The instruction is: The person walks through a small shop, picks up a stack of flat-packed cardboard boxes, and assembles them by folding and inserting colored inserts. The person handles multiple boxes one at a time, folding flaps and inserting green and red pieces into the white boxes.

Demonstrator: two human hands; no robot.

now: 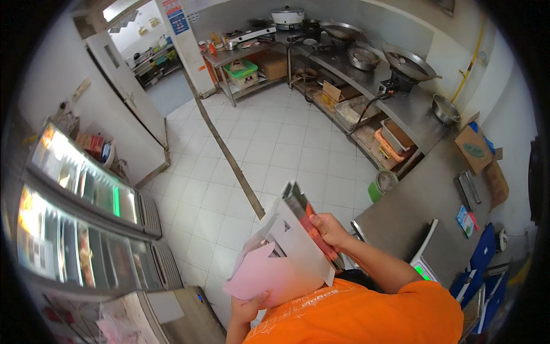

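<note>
- Head view: a folder-like bundle point(295, 246) in white and pink, its exact kind unclear, is held up before the orange shirt point(366, 315), left of the near surface point(395, 209).
- Right hand point(329, 230): the grip is clenched on the bundle's red-orange side, with the thumb lying on that side, just left of the near surface.
- Left hand point(249, 307): the grip is grasping the lower edge of the bundle's pink flap point(252, 272), thumb on top, farther left of the near surface than the right hand; the fingers underneath are hidden.
- On the near surface: a white device with a lit green display point(423, 270) at the side nearest the person, a blue packet point(465, 222) farther right, and a grey metal object point(469, 191) beyond the packet.
- At the near surface's far right end: an open cardboard box point(474, 146).
- Just beside the near surface's far left corner: a green bucket point(375, 192).
- Beyond the near surface: a far surface point(413, 109) carrying a large wok point(409, 63) and a steel bowl point(446, 110).
- Well left of the near surface, across the tiled floor point(275, 155): glass-fronted fridges point(86, 246).
</note>
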